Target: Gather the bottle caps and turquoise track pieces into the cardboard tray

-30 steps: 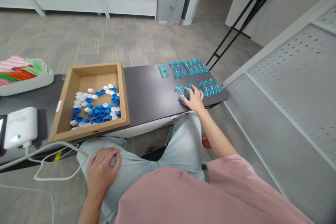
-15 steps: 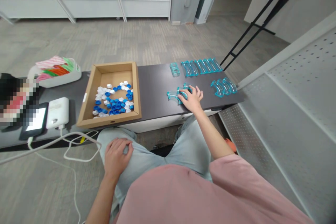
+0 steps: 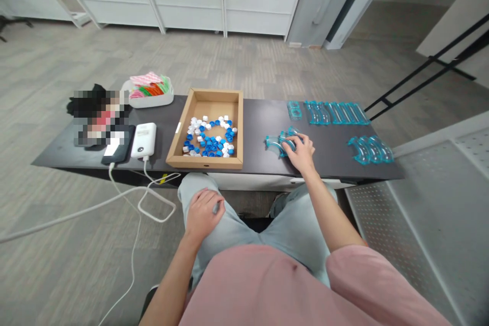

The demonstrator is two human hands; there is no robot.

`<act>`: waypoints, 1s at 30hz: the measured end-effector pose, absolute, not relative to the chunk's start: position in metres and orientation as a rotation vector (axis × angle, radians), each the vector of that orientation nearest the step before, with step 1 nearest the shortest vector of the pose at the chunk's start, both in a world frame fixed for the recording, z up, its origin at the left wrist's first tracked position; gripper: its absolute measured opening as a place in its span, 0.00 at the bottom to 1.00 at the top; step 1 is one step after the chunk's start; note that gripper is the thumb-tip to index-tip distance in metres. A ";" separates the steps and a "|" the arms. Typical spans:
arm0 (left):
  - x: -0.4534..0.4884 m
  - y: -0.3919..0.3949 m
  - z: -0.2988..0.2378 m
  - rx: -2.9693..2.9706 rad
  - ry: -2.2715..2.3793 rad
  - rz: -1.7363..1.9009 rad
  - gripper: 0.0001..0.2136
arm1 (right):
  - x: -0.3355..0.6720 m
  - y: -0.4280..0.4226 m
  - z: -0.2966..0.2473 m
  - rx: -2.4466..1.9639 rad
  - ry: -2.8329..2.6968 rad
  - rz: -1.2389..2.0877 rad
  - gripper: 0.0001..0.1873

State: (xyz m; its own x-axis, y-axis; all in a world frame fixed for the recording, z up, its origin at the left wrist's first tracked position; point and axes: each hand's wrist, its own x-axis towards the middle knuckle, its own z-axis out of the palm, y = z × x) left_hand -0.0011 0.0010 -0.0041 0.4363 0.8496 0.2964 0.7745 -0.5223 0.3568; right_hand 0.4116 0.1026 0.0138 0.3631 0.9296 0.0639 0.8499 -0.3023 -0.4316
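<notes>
My right hand [image 3: 301, 154] lies on the dark table [image 3: 255, 117], its fingers bent over a small group of clear teal curved pieces [image 3: 275, 143]. Three more curved pieces [image 3: 370, 148] sit apart to its right. A row of straight and curved teal pieces [image 3: 336, 112] lines the far edge, with a small teal block [image 3: 294, 109] at its left end. My left hand [image 3: 204, 214] rests on my left thigh, fingers loosely curled, holding nothing.
An open cardboard tray [image 3: 181, 135] holds several blue and white caps [image 3: 209, 137]. Left of it lie a white power bank [image 3: 144, 139] with a trailing cable [image 3: 130, 196], a phone [image 3: 116, 147] and a white tub of coloured strips [image 3: 150, 90]. A perforated metal surface [image 3: 431, 204] stands at right.
My right hand has dragged a few curved teal pieces leftward along the table, away from the other curved ones. The view has swung left and pulled back. My left hand stays on my thigh.
</notes>
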 end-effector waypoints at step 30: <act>-0.004 0.003 -0.012 2.365 1.415 0.752 0.16 | 0.391 0.174 0.018 -1.996 -0.902 0.489 0.14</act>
State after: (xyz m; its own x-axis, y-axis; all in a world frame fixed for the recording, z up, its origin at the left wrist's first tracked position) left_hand -0.0041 0.0029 -0.0124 0.3836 0.8774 0.2881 0.7294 -0.4792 0.4881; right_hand 0.3905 0.1744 0.0184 0.6608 0.7506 -0.0003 0.4103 -0.3616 -0.8372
